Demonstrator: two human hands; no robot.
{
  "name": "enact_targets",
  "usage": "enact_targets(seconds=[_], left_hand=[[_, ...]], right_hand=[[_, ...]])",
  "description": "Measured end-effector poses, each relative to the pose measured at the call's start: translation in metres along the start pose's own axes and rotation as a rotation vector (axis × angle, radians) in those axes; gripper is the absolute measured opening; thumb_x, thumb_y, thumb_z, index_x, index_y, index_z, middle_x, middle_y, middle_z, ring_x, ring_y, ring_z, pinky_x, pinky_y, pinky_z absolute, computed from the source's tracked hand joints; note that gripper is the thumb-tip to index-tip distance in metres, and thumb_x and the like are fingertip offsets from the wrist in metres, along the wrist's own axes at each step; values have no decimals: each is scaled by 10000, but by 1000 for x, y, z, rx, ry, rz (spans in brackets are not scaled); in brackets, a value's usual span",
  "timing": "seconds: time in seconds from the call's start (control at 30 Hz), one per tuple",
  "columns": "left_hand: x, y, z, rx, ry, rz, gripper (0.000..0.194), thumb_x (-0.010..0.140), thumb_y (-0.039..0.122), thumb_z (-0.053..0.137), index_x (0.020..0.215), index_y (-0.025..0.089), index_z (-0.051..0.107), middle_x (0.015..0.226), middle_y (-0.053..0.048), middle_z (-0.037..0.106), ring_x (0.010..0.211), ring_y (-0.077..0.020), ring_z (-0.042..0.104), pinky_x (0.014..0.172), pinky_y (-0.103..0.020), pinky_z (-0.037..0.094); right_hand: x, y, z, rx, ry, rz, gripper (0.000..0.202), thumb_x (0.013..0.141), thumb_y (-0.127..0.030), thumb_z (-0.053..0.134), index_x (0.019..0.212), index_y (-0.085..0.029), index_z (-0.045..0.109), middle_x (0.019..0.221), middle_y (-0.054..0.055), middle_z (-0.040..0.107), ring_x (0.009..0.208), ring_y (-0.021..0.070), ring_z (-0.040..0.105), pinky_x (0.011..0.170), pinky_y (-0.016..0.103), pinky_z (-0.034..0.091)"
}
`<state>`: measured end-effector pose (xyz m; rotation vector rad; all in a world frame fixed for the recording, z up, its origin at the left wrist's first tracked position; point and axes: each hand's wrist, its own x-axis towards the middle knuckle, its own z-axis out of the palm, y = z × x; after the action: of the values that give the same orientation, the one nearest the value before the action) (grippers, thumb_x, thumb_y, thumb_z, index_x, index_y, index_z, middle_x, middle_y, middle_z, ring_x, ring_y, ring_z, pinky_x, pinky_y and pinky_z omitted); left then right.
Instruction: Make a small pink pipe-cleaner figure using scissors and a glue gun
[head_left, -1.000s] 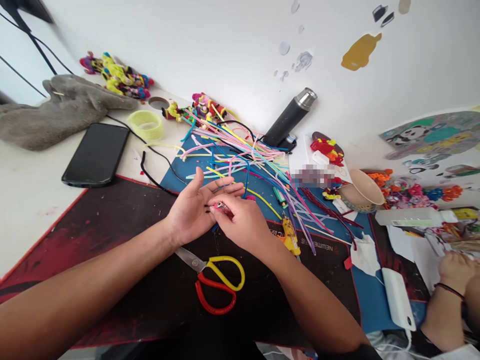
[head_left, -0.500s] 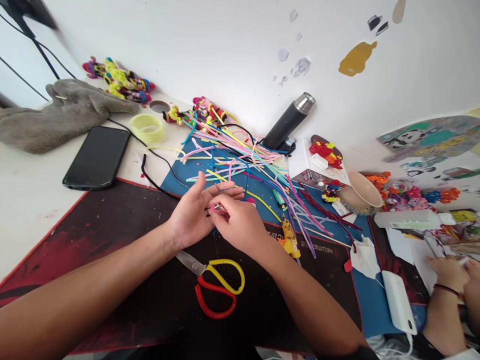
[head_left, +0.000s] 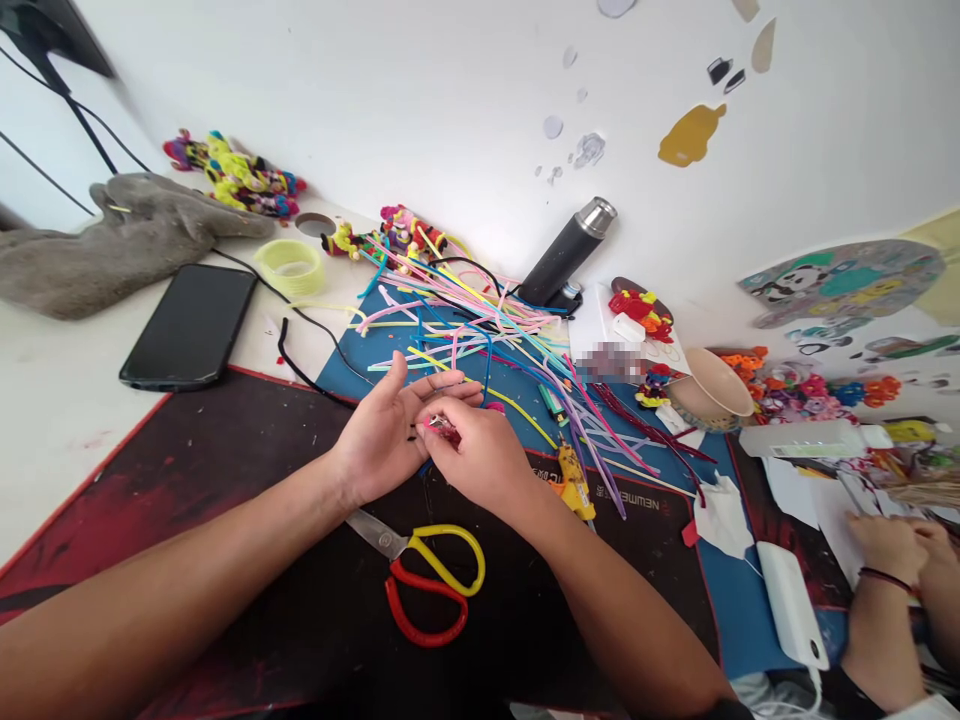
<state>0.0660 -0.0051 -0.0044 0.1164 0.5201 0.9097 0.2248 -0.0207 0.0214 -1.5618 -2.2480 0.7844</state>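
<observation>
My left hand [head_left: 379, 435] is held palm up above the dark mat, its fingers stretched out and thumb raised. A few tiny black bits [head_left: 412, 433] lie on its palm. Over that palm, my right hand [head_left: 487, 455] pinches a small pink-red thing with a shiny silvery part [head_left: 444, 428]; the fingers cover much of it, so its kind is unclear. Below the hands lie scissors [head_left: 435, 585] with one yellow and one red handle loop, their blade tips hidden under my left wrist.
Loose pipe cleaners [head_left: 480, 320] cover the blue mat ahead. A yellow glue gun [head_left: 574, 480] lies right of my hands, a black phone [head_left: 189, 325] to the left. A black flask [head_left: 566, 252] leans at the wall. Another person's hands [head_left: 889, 550] are at far right.
The view has shifted slightly, so most things sit a little lower and further left. Both hands keep nearly the same pose, with the small pink-red thing still pinched over the palm.
</observation>
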Motion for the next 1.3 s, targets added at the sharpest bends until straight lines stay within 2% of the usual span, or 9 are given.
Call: enact_targets(seconds=[0.13,0.27,0.43,0.6,0.77,0.83,0.93,1.07,1.3], left_hand=[[1,-1,-3,-9,-11,8,660,1118,685,505,1180,102,810,1299,-230,816,1266,-350,765,1033,-414,637],[3,-2,-6,-10,-19,19,657,1109,688,522,1227,104,799,1307,-233,811,1208,-345,788,1008,-413,649],[3,2,0,-1,20,20,617,1149,602,477,1151,84,813,1249,-242,817,1047,-299,813,928,-373,671],[2,3,8,12,68,14,645,1172,565,409,1070,82,824,1124,-220,822,957,-267,800,908,-349,674],[6,-2,1,81,99,41,489,1111,539,615,991,116,827,942,-137,783,863,-223,756,834,-299,669],[7,-3,-4,102,82,20,366,1075,466,710,932,146,817,881,-99,758,817,-205,734,798,-282,659],[7,-5,-8,112,27,-12,282,1047,387,768,888,156,804,841,-80,736,780,-194,710,758,-274,643],[5,-7,-8,149,-29,-54,236,1000,340,839,895,132,800,845,-77,738,749,-171,686,714,-251,617],[4,-9,-7,232,-93,-22,298,871,361,974,855,117,804,833,-54,712,743,-145,649,676,-222,589]], right_hand=[[0,2,2,15,32,-3,115,1010,-264,688,1077,-260,782,888,19,834,777,218,740,710,314,447],[0,3,1,104,82,15,114,994,-259,687,1060,-265,779,918,17,836,765,206,736,718,305,483],[-2,7,-6,216,118,50,111,997,-297,671,1008,-253,772,881,7,817,687,180,690,660,285,475],[-6,10,-14,302,168,38,126,987,-323,661,1006,-245,758,1029,40,846,849,205,757,784,305,533],[-10,15,-16,297,203,89,139,987,-347,673,1025,-256,771,1001,32,853,859,218,775,781,313,549],[-12,16,-17,291,206,94,140,988,-351,679,1025,-255,774,984,30,851,852,219,776,769,310,550],[-12,17,-20,295,223,99,130,982,-344,678,1012,-255,769,930,24,836,807,211,762,739,301,546],[-13,18,-23,305,245,90,136,987,-341,656,982,-250,758,883,20,813,766,198,737,726,292,538],[-14,21,-24,301,241,101,148,1000,-350,652,983,-246,755,863,16,799,743,192,717,702,289,514]])
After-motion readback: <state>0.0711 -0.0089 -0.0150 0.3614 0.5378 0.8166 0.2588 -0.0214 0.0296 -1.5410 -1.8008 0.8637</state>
